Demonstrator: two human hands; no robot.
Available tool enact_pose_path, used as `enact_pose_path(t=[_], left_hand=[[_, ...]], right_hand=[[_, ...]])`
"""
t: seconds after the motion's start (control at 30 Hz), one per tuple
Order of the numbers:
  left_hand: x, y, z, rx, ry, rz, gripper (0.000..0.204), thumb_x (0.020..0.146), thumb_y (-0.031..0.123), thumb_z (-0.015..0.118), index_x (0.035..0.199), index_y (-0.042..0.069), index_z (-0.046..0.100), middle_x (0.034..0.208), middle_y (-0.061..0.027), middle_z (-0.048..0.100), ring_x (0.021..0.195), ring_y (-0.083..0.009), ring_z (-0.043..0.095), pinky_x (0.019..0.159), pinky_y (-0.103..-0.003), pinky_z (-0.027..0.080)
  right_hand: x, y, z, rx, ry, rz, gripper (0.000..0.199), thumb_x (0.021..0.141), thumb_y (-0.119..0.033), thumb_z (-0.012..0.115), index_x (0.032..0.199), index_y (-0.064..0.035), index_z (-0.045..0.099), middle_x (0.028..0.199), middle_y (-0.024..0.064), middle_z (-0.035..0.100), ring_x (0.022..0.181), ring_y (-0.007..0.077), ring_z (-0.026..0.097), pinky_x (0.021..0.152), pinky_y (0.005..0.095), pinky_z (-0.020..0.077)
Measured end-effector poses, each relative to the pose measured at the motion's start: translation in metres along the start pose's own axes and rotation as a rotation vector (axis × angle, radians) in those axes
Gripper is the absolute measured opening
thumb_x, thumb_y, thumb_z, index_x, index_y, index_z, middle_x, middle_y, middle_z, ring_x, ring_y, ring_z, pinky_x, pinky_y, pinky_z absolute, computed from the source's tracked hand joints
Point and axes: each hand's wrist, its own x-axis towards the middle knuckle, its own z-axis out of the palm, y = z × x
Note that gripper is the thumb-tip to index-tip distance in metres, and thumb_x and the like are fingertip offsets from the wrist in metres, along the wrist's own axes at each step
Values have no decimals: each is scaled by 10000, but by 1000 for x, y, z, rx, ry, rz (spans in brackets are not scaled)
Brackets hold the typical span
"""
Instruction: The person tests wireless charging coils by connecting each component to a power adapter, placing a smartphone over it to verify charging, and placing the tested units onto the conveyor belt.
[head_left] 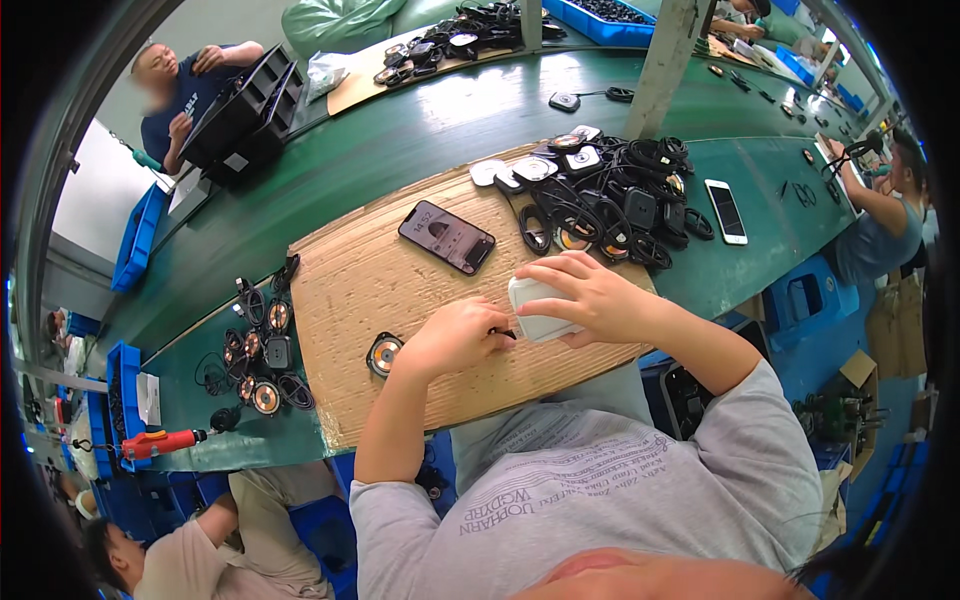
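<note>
My right hand (585,298) is closed round a white, rounded-square case (540,308), held above the cardboard sheet (350,290). Just left of it, my left hand (462,338) pinches a small black piece (503,333), mostly hidden by the fingers; I cannot tell whether it joins the case. A round black part with a copper-coloured coil (384,354) lies on the cardboard beside my left wrist. Beyond my hands rests a dark phone (447,238) with its screen lit. Coiled black cables with square and round heads (625,195) are heaped at the cardboard's far right.
More cabled coil parts (262,350) lie left of the cardboard, near a red electric screwdriver (165,442). A white phone (726,212) rests on the right of the green bench. Across the belt (420,110), a person holds black crates (240,120). Other people sit at both sides.
</note>
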Motion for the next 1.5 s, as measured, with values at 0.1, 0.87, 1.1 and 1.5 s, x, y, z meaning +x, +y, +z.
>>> enact_pose_path(t=[0.1,0.87,1.1,1.5], left_hand=[[1,-11,-1,-85,40,-12,123,824,136,707,913,52,701,894,-59,684,867,-238,608,792,-340,501],[-1,-2,-3,-3,57,-13,149,837,153,700,968,82,706,997,-45,694,910,-237,616,814,-338,507],[-61,5,-56,83,438,-364,379,814,165,734,1171,72,647,1305,-57,609,1119,-258,610,966,-343,475],[-141,-44,5,-23,383,-370,852,577,42,870,1349,108,515,1343,-78,570,1315,-291,483,1119,-413,358]], right_hand=[[-2,3,8,63,2,30,822,549,-192,836,1312,-254,537,1490,46,395,1303,278,401,1094,424,330],[-12,-1,45,319,117,139,790,606,-175,819,1331,-179,505,1467,86,426,1316,336,398,1101,459,342],[17,3,30,415,141,306,758,724,-284,787,1388,-159,444,1443,136,450,1289,359,443,1088,454,359],[110,53,106,-192,81,336,692,805,-376,715,1387,-134,429,1374,192,487,1273,375,472,1033,417,409]])
